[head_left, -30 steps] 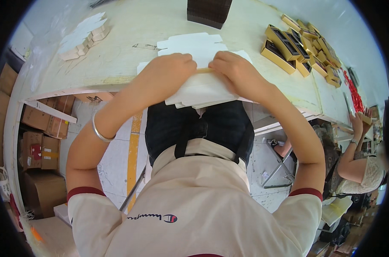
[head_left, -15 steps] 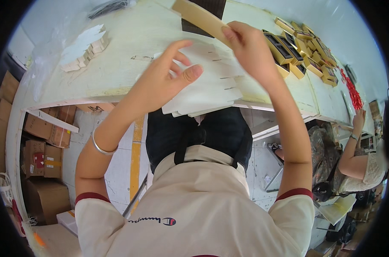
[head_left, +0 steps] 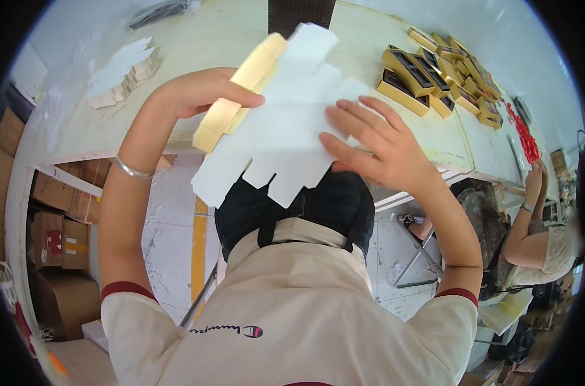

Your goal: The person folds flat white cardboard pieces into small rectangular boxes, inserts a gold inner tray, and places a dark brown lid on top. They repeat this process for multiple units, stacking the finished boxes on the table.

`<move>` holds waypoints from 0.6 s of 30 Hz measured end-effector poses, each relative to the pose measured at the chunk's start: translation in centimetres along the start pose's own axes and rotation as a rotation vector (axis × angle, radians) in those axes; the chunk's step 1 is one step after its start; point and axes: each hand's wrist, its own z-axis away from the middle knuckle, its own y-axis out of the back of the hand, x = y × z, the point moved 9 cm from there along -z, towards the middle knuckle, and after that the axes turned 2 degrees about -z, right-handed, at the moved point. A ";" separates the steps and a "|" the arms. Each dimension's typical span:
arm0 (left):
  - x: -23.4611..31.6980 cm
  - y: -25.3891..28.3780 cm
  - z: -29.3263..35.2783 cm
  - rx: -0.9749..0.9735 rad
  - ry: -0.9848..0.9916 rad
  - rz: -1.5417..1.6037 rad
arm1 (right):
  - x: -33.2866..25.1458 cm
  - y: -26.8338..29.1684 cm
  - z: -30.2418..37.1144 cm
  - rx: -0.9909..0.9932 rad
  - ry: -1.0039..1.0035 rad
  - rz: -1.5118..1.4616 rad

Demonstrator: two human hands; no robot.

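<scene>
The left hand [head_left: 199, 93] gripped a long gold strip [head_left: 240, 93], thumb wrapped over its front and the other digits hidden behind it, so the fingers were closed on it about midway along its length. The strip ran on a slant, its lower end toward the person's left and nearer the body, its upper end up and to the right by the table [head_left: 196, 38]. It lay against the left edge of a white die-cut card [head_left: 286, 138], touching it; whether it was glued or only pressed there could not be told. The card, flat and unfolded with notched tabs along its lower edge, was held up in the air above the table's near edge and over the lap, its long axis roughly parallel to the strip. The right hand [head_left: 379, 148] rested flat on the card's right part, fingers [head_left: 357, 112] spread apart and pointing left toward the strip, gripping nothing, only pressing. So the strip lay to the left of those fingertips, across the width of the card, and the left hand was plainly the nearer one to it. Farther right on the table sat rows of gold boxes [head_left: 427, 77], well apart from both hands; a stack of white blanks [head_left: 122, 71] lay far to the left
</scene>
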 end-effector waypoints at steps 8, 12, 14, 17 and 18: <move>5.0 -0.5 -2.5 0.424 -0.300 -0.797 | 4.2 -7.2 0.4 -0.222 -0.384 -0.650; 5.4 -3.7 1.4 0.346 -0.278 -0.623 | 6.8 -12.6 1.1 -0.526 -0.806 -0.918; 6.3 -5.3 3.8 0.523 -0.571 -0.970 | 7.0 -13.1 0.6 -0.554 -0.859 -0.983; 5.4 -7.0 4.8 0.611 -0.751 -1.093 | 7.1 -12.8 0.5 -0.513 -0.861 -0.943; 4.7 -7.1 4.3 0.560 -0.693 -1.067 | 7.2 -12.6 0.5 -0.484 -0.839 -0.907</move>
